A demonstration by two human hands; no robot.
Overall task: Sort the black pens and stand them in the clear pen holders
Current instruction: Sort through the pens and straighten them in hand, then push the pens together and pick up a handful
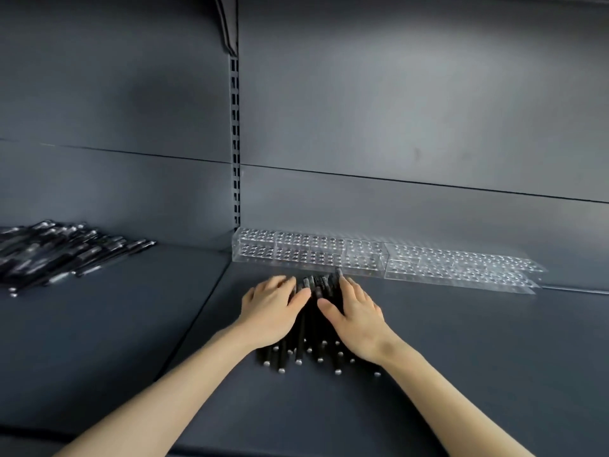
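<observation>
**Both hands flat on the pen bundle, in front of the empty holders**

The dark grey shelf (461, 357) carries everything. At its rear, against the back panel (395, 110) and just right of the slotted upright (235, 143), two clear pen holders (306, 252) stand end to end; their rows of holes show no pen in them yet. On the neighbouring shelf section, well apart to the left, lies a spare heap of black pens (59, 255).

The working bundle of black pens (309, 344) lies near the holders, its length running toward you and its silvery ends fanned out unevenly at the near side.

Your left hand (272, 311) and right hand (356, 315) rest palm-down on the bundle, fingers extended and clasping nothing, one on each flank. The left fingertips are blurred.

Handling, as a judgement: the pens look light, stiff and smooth, so they should roll readily under a flat palm and slide against each other. Square the bundle between your palms. Then pinch one pen at mid-barrel, where it balances, and stand it in a hole. The holders are probably light as well and may shift if knocked.
</observation>
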